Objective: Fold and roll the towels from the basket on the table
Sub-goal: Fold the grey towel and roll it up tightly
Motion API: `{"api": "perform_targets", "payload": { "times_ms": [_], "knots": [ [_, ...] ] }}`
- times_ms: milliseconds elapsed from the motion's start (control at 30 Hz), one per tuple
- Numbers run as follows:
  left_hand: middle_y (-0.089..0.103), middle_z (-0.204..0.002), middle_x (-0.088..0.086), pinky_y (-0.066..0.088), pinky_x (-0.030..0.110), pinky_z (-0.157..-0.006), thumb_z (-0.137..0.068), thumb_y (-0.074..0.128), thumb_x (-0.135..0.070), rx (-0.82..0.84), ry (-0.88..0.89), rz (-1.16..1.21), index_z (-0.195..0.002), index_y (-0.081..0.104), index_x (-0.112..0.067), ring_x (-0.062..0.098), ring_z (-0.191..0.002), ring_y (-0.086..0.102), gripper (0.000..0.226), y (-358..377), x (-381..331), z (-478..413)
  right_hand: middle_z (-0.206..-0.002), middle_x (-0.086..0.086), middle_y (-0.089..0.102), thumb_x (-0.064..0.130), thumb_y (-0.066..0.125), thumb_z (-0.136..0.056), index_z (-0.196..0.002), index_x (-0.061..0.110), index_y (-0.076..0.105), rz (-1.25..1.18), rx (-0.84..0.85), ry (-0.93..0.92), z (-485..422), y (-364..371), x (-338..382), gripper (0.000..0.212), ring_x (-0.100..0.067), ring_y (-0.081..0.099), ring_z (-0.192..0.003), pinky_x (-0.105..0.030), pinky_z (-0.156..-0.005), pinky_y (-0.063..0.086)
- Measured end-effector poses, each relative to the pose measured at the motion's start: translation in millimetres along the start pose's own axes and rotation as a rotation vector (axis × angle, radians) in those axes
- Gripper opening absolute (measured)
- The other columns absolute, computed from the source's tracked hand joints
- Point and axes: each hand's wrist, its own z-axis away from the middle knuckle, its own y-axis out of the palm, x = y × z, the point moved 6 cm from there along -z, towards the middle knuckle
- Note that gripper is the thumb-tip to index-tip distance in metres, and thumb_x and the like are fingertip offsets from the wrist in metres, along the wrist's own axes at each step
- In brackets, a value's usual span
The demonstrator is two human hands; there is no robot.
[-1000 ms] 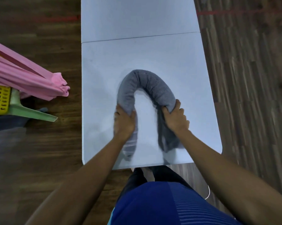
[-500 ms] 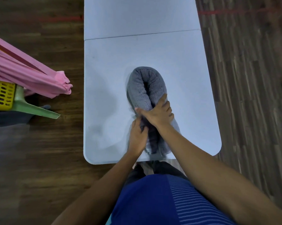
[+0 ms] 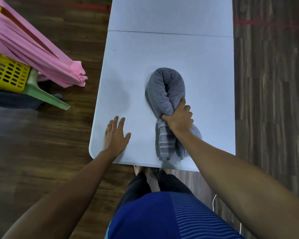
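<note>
Grey towel (image 3: pixel 166 90), rolled into a thick rope and doubled over on itself, lies on the white table (image 3: pixel 179 52) near its front edge. Right hand (image 3: pixel 178 119) grips both strands together where they meet. Left hand (image 3: pixel 116 135) rests flat beside it, fingers spread. Its bend points away from the person, loose ends toward them.

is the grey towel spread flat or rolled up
Rolled and bent double: the grey towel is a thick tube looped on itself, ends gripped by the right hand.
</note>
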Motion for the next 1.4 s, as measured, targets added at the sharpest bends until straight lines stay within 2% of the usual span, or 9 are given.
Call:
{"api": "perform_targets", "payload": {
  "times_ms": [133, 267, 533, 700, 867, 1067, 1233, 1400],
  "knots": [
    [0.032, -0.154, 0.012, 0.031, 0.048, -0.111, -0.094, 0.055, -0.031, -0.067, -0.042, 0.101, -0.147, 0.035, -0.015, 0.032, -0.14, 0.029, 0.058, -26.8, 12.5, -3.5, -0.121, -0.012, 0.048, 0.041, 0.077, -0.063, -0.143, 0.02, 0.025, -0.127, -0.005, -0.09, 2.1, -7.4, 20.6, 0.097, -0.036, 0.052, -0.107, -0.05, -0.086, 0.048],
    [0.044, -0.145, 0.008, 0.035, 0.046, -0.109, -0.093, 0.056, -0.026, -0.189, -0.088, 0.173, -0.14, 0.045, -0.015, 0.029, -0.134, 0.037, 0.05, -76.1, 56.5, -0.2, -0.118, -0.008, 0.05, 0.045, 0.075, -0.06, -0.139, 0.024, 0.029, -0.171, 0.036, -0.198, 21.5, 6.4, 76.3, 0.094, -0.032, 0.055, -0.103, -0.046, -0.083, 0.05],
    [0.051, -0.137, 0.004, 0.037, 0.045, -0.108, -0.093, 0.057, -0.026, -0.321, -0.257, 0.276, -0.134, 0.052, -0.019, 0.024, -0.129, 0.043, 0.042, -186.6, 247.3, 29.6, -0.115, -0.001, 0.056, 0.052, 0.073, -0.053, -0.132, 0.028, 0.036, -0.246, 0.168, -0.443, 107.8, 100.9, 262.3, 0.091, -0.024, 0.059, -0.1, -0.046, -0.086, 0.052],
    [0.058, -0.125, 0.004, 0.041, 0.043, -0.1, -0.092, 0.055, -0.028, -0.355, -0.337, 0.235, -0.124, 0.06, -0.02, 0.026, -0.118, 0.05, 0.033, -255.3, 366.9, 41.9, -0.118, 0.0, 0.057, 0.052, 0.073, -0.051, -0.133, 0.031, 0.038, -0.329, 0.194, -0.519, 161.6, 155.9, 385.9, 0.092, -0.024, 0.06, -0.102, -0.045, -0.089, 0.052],
    [0.06, -0.118, 0.003, 0.042, 0.042, -0.095, -0.091, 0.055, -0.027, -0.415, -0.397, 0.27, -0.116, 0.063, -0.023, 0.026, -0.114, 0.053, 0.027, -310.0, 456.6, 35.3, -0.118, 0.001, 0.057, 0.053, 0.074, -0.053, -0.131, 0.031, 0.038, -0.354, 0.222, -0.578, 186.8, 198.7, 487.0, 0.089, -0.022, 0.06, -0.102, -0.048, -0.088, 0.052],
    [0.061, -0.116, 0.002, 0.043, 0.042, -0.094, -0.09, 0.056, -0.026, -0.454, -0.4, 0.294, -0.118, 0.064, -0.022, 0.026, -0.114, 0.053, 0.029, -363.1, 539.7, -17.8, -0.117, 0.002, 0.058, 0.052, 0.076, -0.053, -0.127, 0.029, 0.041, -0.351, 0.203, -0.59, 176.7, 242.2, 603.5, 0.085, -0.023, 0.06, -0.103, -0.047, -0.088, 0.051],
    [0.061, -0.113, 0.004, 0.042, 0.04, -0.09, -0.09, 0.054, -0.026, -0.452, -0.367, 0.238, -0.116, 0.063, -0.023, 0.028, -0.113, 0.053, 0.027, -419.0, 603.5, -97.4, -0.114, -0.001, 0.059, 0.05, 0.077, -0.054, -0.121, 0.025, 0.045, -0.355, 0.191, -0.575, 142.6, 283.9, 707.8, 0.078, -0.025, 0.06, -0.102, -0.044, -0.086, 0.051],
    [0.064, -0.112, 0.005, 0.045, 0.042, -0.089, -0.091, 0.055, -0.024, -0.445, -0.334, 0.229, -0.11, 0.066, -0.02, 0.029, -0.109, 0.055, 0.022, -486.9, 666.5, -180.1, -0.114, 0.002, 0.062, 0.051, 0.078, -0.051, -0.121, 0.027, 0.046, -0.381, 0.167, -0.511, 105.5, 319.4, 812.1, 0.081, -0.024, 0.061, -0.1, -0.042, -0.086, 0.051]
  ]
}}
